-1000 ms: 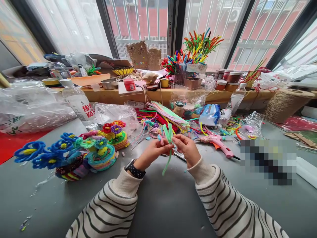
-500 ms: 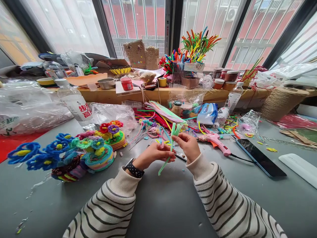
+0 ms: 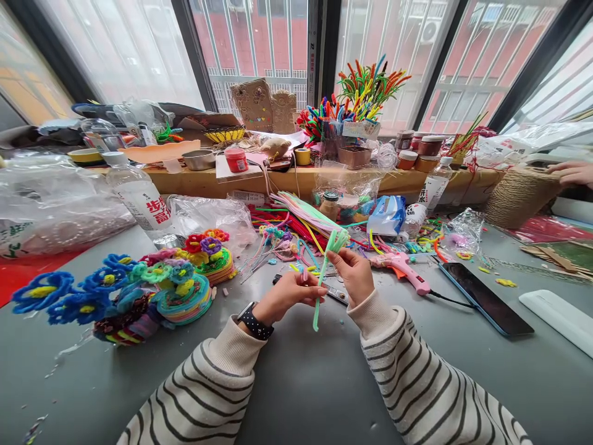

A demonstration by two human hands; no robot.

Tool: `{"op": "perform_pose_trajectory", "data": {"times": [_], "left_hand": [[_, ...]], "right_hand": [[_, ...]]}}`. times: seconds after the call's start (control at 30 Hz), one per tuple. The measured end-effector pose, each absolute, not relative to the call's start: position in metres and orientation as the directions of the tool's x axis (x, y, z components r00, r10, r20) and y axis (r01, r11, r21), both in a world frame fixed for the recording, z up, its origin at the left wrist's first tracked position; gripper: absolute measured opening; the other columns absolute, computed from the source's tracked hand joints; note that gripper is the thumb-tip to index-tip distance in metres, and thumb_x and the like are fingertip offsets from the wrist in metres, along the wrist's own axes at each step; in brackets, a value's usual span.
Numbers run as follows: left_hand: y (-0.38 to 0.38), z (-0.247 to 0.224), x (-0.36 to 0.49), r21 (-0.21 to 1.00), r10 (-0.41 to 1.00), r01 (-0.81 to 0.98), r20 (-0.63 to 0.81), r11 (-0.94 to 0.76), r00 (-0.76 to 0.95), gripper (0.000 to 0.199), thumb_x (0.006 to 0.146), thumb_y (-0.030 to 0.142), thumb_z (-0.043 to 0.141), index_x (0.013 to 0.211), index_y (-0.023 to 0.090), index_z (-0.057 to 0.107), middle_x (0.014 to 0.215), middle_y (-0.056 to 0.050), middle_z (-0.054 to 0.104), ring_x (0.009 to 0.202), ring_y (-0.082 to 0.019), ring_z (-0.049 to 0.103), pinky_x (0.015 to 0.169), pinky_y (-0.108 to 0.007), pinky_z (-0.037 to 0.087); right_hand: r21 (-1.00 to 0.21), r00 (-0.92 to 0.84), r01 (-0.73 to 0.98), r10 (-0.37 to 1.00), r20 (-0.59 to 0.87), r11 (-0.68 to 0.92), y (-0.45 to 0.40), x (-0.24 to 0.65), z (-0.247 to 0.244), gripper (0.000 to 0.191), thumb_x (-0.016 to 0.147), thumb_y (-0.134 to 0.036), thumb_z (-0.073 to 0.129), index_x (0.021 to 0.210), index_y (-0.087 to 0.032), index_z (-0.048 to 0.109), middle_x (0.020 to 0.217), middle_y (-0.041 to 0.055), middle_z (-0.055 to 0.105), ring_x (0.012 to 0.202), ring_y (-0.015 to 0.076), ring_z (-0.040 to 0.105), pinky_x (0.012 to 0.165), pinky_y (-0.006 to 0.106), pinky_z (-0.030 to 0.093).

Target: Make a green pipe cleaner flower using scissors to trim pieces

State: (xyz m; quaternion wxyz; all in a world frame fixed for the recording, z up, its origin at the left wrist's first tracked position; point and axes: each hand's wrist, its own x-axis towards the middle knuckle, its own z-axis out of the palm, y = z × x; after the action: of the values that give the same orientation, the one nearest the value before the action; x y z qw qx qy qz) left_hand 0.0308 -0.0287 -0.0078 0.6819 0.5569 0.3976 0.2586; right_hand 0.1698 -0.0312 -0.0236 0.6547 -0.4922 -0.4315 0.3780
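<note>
Between my two hands stands a light green pipe cleaner piece (image 3: pixel 317 316), its loops gathered at the top and a stem hanging down. My right hand (image 3: pixel 354 275) pinches it just below the loops. Lower down, my left hand (image 3: pixel 291 293) has its fingers closed around the stem; a pink bit shows at its fingertips, too small to name. Behind the loops lies a bundle of pale pipe cleaners (image 3: pixel 308 211). A utility knife (image 3: pixel 337 293) rests on the table behind my hands, partly hidden.
Pipe cleaner flowers (image 3: pixel 88 290) stand at left. To the right lie a pink glue gun (image 3: pixel 405 272), a phone (image 3: pixel 484 298) and a white bar-shaped object (image 3: pixel 558 318). Another person's hand (image 3: pixel 577 173) touches a twine spool (image 3: pixel 523 194). Bottles and jars stand behind.
The green stem has swung from slanting left to nearly upright, and its loops have shifted slightly right. Another person's hand has appeared at the twine spool.
</note>
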Motion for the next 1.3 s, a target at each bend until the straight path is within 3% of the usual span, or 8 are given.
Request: {"op": "perform_pose_trajectory", "data": {"times": [0.3, 0.5, 0.63, 0.77, 0.93, 1.1, 1.3], "left_hand": [[-0.032, -0.010, 0.034, 0.952, 0.780, 0.082, -0.289, 0.294, 0.554, 0.022, 0.049, 0.026, 0.069, 0.059, 0.014, 0.054, 0.060, 0.000, 0.061, 0.062, -0.013, 0.058, 0.062, -0.025, 0.044], [-0.035, -0.015, 0.035, 0.943, 0.753, 0.046, -0.293, 0.330, 0.590, 0.026, 0.050, 0.029, 0.069, 0.061, 0.015, 0.050, 0.063, -0.002, 0.062, 0.068, -0.017, 0.059, 0.064, -0.028, 0.043], [-0.029, -0.011, 0.031, 0.986, 0.844, 0.088, -0.168, 0.143, 0.509, 0.029, 0.055, 0.032, 0.066, 0.075, 0.013, 0.058, 0.069, -0.003, 0.061, 0.068, -0.014, 0.056, 0.063, -0.025, 0.041], [-0.024, -0.009, 0.028, 0.990, 0.932, -0.108, -0.041, 0.086, 0.361, 0.037, 0.063, 0.034, 0.059, 0.094, 0.013, 0.057, 0.085, -0.006, 0.060, 0.080, -0.015, 0.054, 0.072, -0.027, 0.041], [-0.025, -0.010, 0.027, 0.990, 0.918, -0.121, -0.015, 0.068, 0.396, 0.021, 0.066, 0.033, 0.058, 0.069, 0.013, 0.062, 0.065, -0.001, 0.057, 0.063, -0.011, 0.052, 0.061, -0.023, 0.040], [-0.026, -0.009, 0.027, 0.987, 0.940, -0.110, -0.078, 0.120, 0.331, 0.022, 0.061, 0.034, 0.061, 0.057, 0.012, 0.058, 0.056, 0.002, 0.052, 0.051, -0.008, 0.047, 0.053, -0.022, 0.040], [-0.027, -0.004, 0.029, 0.982, 0.941, -0.113, -0.107, 0.150, 0.322, 0.025, 0.057, 0.034, 0.064, 0.067, 0.012, 0.060, 0.070, -0.001, 0.057, 0.061, -0.010, 0.053, 0.059, -0.024, 0.045]], "right_hand": [[-0.962, 0.421, -0.076, 0.883, 0.209, 0.264, -0.028, 0.174, -0.024, 0.032, 0.054, -0.044, 0.063, 0.063, -0.014, 0.058, 0.056, -0.0020, 0.053, 0.049, 0.0083, 0.041, 0.045, 0.022, 0.029], [-0.963, 0.401, -0.176, 0.908, 0.119, 0.203, -0.025, 0.174, -0.027, 0.028, 0.053, -0.041, 0.065, 0.058, -0.014, 0.055, 0.051, -0.0050, 0.046, 0.045, 0.0060, 0.033, 0.042, 0.021, 0.027], [-0.977, 0.286, -0.142, 0.952, 0.112, 0.157, -0.028, 0.175, -0.022, 0.028, 0.052, -0.041, 0.066, 0.054, -0.015, 0.056, 0.045, -0.0065, 0.041, 0.042, 0.0054, 0.030, 0.041, 0.021, 0.025], [-0.993, 0.050, 0.000, 0.992, 0.117, 0.117, -0.035, 0.173, -0.016, 0.026, 0.055, -0.040, 0.064, 0.055, -0.014, 0.058, 0.045, -0.0056, 0.044, 0.043, 0.0061, 0.034, 0.043, 0.021, 0.027], [-0.977, -0.199, 0.151, 0.973, 0.120, 0.151, -0.039, 0.170, -0.017, 0.024, 0.058, -0.037, 0.063, 0.059, -0.013, 0.061, 0.054, -0.0025, 0.052, 0.050, 0.0080, 0.041, 0.050, 0.022, 0.033], [-0.976, -0.087, 0.171, 0.989, 0.122, 0.135, -0.038, 0.171, -0.017, 0.027, 0.058, -0.040, 0.062, 0.063, -0.013, 0.060, 0.056, -0.0013, 0.054, 0.050, 0.0088, 0.043, 0.049, 0.022, 0.034], [-0.974, -0.019, 0.147, 0.985, 0.172, 0.172, -0.036, 0.169, -0.022, 0.026, 0.060, -0.039, 0.061, 0.058, -0.014, 0.055, 0.053, -0.0016, 0.051, 0.050, 0.0095, 0.044, 0.049, 0.023, 0.034]]}}
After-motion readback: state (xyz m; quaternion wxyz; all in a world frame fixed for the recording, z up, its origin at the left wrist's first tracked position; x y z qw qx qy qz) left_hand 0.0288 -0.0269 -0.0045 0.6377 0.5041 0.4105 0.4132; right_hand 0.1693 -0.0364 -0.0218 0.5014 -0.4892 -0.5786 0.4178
